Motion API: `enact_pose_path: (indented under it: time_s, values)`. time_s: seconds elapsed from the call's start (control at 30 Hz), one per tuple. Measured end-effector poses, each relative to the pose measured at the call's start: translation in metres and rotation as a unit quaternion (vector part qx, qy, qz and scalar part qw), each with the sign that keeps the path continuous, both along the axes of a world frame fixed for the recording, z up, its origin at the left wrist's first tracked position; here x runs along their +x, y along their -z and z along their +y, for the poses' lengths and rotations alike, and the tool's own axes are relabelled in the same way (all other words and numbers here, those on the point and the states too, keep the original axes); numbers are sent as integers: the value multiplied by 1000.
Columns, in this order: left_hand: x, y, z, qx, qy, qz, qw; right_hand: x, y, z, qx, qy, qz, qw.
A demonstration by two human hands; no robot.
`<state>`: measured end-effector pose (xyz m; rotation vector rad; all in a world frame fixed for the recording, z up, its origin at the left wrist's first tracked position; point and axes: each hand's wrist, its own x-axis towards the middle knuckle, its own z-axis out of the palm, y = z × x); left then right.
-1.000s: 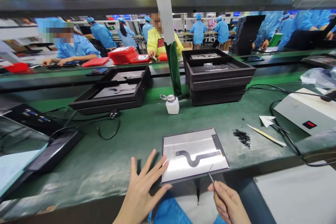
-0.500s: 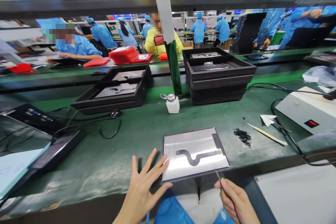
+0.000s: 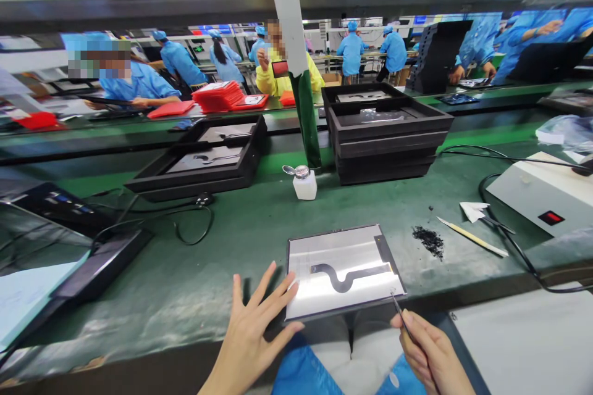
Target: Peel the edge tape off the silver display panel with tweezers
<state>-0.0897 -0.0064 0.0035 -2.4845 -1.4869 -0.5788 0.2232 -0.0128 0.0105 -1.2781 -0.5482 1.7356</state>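
A flat silver panel (image 3: pixel 343 271) with a dark ribbon cable lies at the near edge of the green bench (image 3: pixel 222 259). My left hand (image 3: pixel 252 333) rests open, fingers spread, with the fingertips against the panel's left edge. My right hand (image 3: pixel 428 355) is closed on thin metal tweezers (image 3: pixel 399 308). Their tip sits at the panel's lower right corner.
A white dispenser bottle (image 3: pixel 304 182) stands behind the panel, with stacked black trays (image 3: pixel 384 139) and a low black tray (image 3: pixel 204 163) beyond. Black debris (image 3: pixel 428 241), a wooden stick (image 3: pixel 470 237), cables and a grey box (image 3: pixel 540 194) lie right. Dark devices (image 3: pixel 69 241) sit left. People work across the line.
My right hand has slid to the right along the panel's near edge, taking the tweezers' tip from the bottom middle to the lower right corner. My left hand has stayed put.
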Motion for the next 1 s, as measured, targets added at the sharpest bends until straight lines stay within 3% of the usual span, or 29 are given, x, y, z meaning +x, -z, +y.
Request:
enact_pose_path:
  time_s: [1.0]
  values:
    - [0, 0, 0, -2, -5, 4, 1000, 24, -6, 7, 0, 50, -10, 999]
